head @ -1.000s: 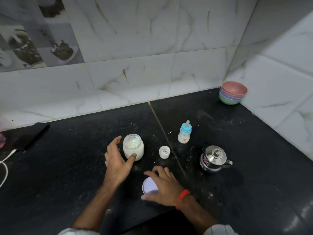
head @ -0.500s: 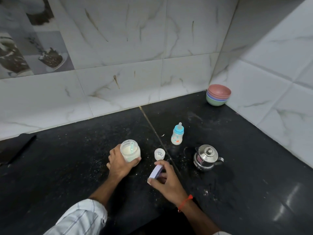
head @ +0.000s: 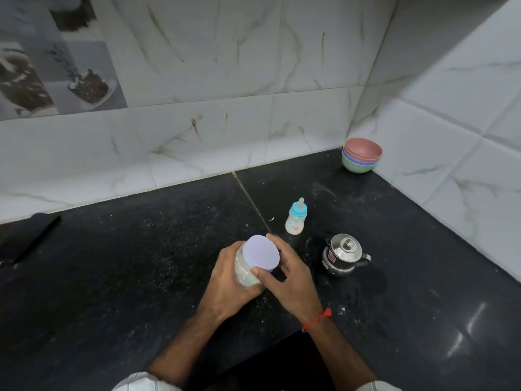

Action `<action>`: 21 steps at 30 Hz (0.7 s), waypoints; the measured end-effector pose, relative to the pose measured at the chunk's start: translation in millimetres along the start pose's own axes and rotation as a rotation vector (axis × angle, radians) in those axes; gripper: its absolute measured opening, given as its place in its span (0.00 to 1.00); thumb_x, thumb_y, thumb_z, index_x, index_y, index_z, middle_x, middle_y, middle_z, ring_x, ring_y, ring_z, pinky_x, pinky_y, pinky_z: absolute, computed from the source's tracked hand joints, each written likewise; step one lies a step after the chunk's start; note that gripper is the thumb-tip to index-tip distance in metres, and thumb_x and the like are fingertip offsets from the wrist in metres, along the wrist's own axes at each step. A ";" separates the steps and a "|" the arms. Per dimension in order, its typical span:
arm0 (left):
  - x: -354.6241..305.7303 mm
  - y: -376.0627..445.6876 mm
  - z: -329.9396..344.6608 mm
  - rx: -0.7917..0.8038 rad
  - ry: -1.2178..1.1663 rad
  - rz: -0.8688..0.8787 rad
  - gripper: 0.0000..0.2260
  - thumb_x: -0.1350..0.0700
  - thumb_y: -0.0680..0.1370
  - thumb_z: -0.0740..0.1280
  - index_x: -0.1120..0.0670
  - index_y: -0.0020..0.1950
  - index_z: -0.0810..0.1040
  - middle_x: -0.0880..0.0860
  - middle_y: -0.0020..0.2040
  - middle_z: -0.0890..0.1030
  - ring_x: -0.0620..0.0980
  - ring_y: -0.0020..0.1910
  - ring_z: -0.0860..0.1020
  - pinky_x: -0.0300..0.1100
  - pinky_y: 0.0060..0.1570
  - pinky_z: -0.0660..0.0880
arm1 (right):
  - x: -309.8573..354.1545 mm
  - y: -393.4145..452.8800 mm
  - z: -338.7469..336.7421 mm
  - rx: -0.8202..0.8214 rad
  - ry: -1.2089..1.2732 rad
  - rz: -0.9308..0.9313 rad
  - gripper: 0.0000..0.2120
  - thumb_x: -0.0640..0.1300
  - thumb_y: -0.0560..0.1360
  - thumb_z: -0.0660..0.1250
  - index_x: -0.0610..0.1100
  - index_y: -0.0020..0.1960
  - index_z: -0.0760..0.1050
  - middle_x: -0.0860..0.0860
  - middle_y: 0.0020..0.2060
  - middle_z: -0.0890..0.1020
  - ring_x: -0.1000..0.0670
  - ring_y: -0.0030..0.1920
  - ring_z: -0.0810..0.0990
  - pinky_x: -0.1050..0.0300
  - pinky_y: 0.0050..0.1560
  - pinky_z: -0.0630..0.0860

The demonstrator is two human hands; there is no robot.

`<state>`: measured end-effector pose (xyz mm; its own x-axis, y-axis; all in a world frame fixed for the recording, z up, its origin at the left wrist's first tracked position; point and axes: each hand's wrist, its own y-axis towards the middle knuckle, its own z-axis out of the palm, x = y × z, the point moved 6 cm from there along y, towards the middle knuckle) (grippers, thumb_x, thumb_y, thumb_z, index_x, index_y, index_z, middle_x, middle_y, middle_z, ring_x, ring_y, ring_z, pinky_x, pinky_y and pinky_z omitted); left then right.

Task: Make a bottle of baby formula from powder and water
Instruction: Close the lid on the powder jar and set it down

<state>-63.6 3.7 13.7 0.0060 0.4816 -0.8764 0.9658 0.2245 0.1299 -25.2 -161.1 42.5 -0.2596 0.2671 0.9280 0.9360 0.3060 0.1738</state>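
Both hands work the powder jar (head: 244, 273): left hand (head: 228, 280) grips its body steady, right hand (head: 284, 273) pinches the lilac lid (head: 260, 253) on top, likely to seal it.

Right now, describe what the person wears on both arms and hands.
Both hands are bare, with no gloves or rings visible. The right hand has a thin red thread bracelet at the wrist. White striped sleeve cuffs show at the bottom edge, forearms uncovered.
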 end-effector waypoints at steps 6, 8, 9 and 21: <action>-21.0 -8.0 -10.3 0.019 0.099 0.076 0.43 0.39 0.64 0.80 0.39 0.75 0.65 0.40 0.70 0.70 0.45 0.69 0.72 0.52 0.65 0.78 | 25.6 -1.2 -11.9 0.086 -0.175 -0.071 0.36 0.55 0.71 0.78 0.59 0.76 0.68 0.64 0.70 0.74 0.60 0.72 0.72 0.53 0.72 0.74; -27.1 -10.8 -12.0 0.033 0.149 0.094 0.43 0.35 0.63 0.77 0.40 0.75 0.65 0.40 0.71 0.69 0.45 0.69 0.71 0.54 0.64 0.78 | 30.6 1.0 -15.8 0.165 -0.268 -0.077 0.38 0.57 0.72 0.77 0.61 0.78 0.65 0.61 0.71 0.74 0.59 0.72 0.71 0.51 0.72 0.73; -29.8 -12.0 -11.9 0.046 0.180 0.098 0.44 0.34 0.63 0.76 0.40 0.76 0.64 0.40 0.71 0.69 0.45 0.69 0.71 0.54 0.64 0.78 | 31.9 1.6 -17.6 0.220 -0.310 -0.079 0.39 0.57 0.72 0.76 0.62 0.79 0.63 0.59 0.71 0.74 0.58 0.72 0.71 0.50 0.73 0.73; -47.2 -27.9 -3.7 0.213 0.219 0.103 0.46 0.34 0.60 0.80 0.33 0.74 0.62 0.34 0.69 0.69 0.40 0.69 0.70 0.51 0.66 0.76 | 56.1 2.2 -43.7 0.631 -0.458 -0.192 0.39 0.42 0.70 0.80 0.53 0.76 0.67 0.63 0.69 0.72 0.57 0.69 0.71 0.55 0.69 0.74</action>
<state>-91.8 -22.1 53.2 0.0734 0.6685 -0.7401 0.9956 -0.0062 0.0931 -27.3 -185.3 109.3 -0.6022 0.4640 0.6497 0.5896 0.8071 -0.0300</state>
